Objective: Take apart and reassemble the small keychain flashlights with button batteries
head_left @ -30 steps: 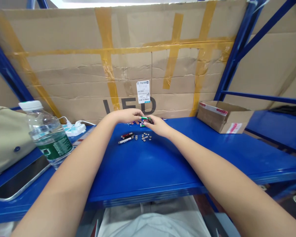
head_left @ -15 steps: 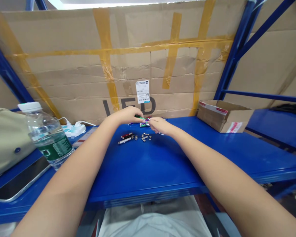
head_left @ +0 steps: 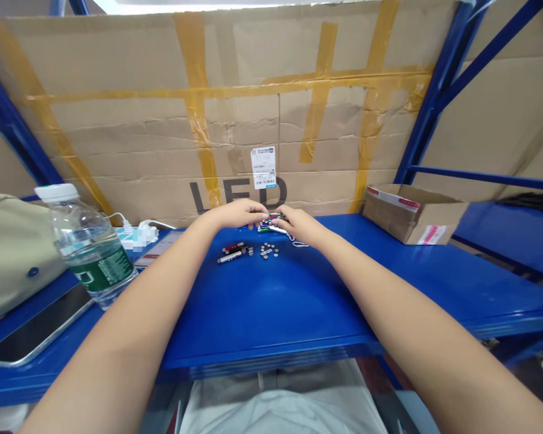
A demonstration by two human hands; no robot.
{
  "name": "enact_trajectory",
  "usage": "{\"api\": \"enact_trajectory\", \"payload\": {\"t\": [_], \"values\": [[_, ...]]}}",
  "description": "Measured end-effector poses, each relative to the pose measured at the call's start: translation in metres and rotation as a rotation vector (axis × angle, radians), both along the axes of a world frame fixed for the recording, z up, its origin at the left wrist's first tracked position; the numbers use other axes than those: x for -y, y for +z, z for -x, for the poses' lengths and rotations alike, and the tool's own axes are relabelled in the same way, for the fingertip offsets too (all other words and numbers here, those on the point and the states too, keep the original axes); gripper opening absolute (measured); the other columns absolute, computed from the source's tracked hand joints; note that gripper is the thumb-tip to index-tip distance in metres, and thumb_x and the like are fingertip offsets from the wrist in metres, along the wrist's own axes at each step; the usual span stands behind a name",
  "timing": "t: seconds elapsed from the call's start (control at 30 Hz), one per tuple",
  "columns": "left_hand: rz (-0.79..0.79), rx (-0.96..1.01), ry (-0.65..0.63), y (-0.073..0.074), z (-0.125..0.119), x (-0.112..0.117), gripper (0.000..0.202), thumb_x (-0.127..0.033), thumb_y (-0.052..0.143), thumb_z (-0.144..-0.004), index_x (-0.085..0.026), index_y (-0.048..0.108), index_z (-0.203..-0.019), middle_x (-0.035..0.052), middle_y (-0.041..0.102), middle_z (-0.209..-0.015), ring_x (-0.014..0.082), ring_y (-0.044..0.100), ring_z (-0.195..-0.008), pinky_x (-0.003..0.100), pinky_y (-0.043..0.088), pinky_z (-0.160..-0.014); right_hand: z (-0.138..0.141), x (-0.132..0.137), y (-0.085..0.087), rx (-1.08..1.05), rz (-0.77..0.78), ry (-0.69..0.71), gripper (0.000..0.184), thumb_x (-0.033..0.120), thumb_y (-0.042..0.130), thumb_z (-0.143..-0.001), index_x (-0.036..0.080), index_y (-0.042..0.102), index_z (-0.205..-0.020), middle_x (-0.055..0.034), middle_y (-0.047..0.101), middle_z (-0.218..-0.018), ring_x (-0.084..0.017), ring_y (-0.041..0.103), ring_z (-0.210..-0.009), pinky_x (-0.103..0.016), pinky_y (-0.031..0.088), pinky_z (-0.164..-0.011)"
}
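Note:
Over a small pile of coloured metal penlights at the back of the blue shelf, my two hands nearly meet. My left hand is bent, its fingertips closed at one end of a slim green penlight. Around the other end, the fingers of my right hand are closed; they partly hide it. A white penlight lies just below the right fingers, near a pale wrist strap. Closer to me lie a red penlight, a silver penlight and several button cells.
At left are a water bottle, a phone, a beige bag and a white power strip. An open cardboard box stands at right. A large cardboard sheet walls off the back, between blue posts.
The green penlight has shifted right, from under my left fingers to between both hands. My right hand has moved slightly right, uncovering the white penlight and more of the strap.

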State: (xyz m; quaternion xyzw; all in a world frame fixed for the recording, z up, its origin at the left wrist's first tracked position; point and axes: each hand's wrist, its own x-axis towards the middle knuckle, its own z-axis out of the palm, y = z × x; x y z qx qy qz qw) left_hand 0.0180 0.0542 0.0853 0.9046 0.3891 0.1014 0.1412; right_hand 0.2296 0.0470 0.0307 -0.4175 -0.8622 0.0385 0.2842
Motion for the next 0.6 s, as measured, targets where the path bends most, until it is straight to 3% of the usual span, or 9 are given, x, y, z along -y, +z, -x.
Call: {"api": "enact_trajectory", "payload": {"t": [0.13,0.27,0.47,0.6], "values": [[0.126,0.073,-0.027,-0.002,0.003,-0.003,0.036,-0.048,0.047,-0.088,-0.019,0.064,-0.101,0.0021,0.061,-0.074,0.0133,0.055,-0.065,0.024,0.041,-0.058,0.0,0.002,0.003,0.033,-0.067,-0.001,0.021,0.037,0.045,-0.094,0.018,0.053,-0.099,-0.0092,0.065,-0.094,-0.021,0.058,-0.082,-0.026,0.037,-0.066],[0.221,0.148,-0.012,-0.006,0.005,-0.005,0.035,-0.051,0.049,-0.087,-0.018,0.061,-0.085,0.0016,0.057,-0.069,0.0121,0.05,-0.06,0.024,0.038,-0.054,0.005,0.0,0.002,-0.023,-0.061,0.059,0.023,0.035,0.038,-0.096,0.019,0.048,-0.084,-0.0044,0.059,-0.079,-0.017,0.053,-0.072,-0.026,0.035,-0.064],[0.388,0.376,0.03,-0.015,-0.005,0.0,0.03,-0.048,0.046,-0.09,-0.018,0.051,-0.083,0.001,0.054,-0.075,0.0094,0.046,-0.059,0.022,0.035,-0.052,0.017,-0.005,-0.009,-0.394,0.062,0.115,0.034,0.041,0.026,-0.097,0.022,0.036,-0.071,0.0014,0.046,-0.063,-0.013,0.044,-0.062,-0.026,0.035,-0.061],[0.349,0.312,0.005,-0.016,-0.015,0.003,0.033,-0.048,0.038,-0.093,-0.018,0.048,-0.083,0.0018,0.053,-0.077,0.0103,0.047,-0.061,0.022,0.037,-0.051,0.024,-0.008,-0.02,-0.606,0.143,0.076,0.04,0.048,0.024,-0.097,0.022,0.038,-0.07,0.0016,0.043,-0.059,-0.014,0.043,-0.058,-0.026,0.035,-0.059]]}}
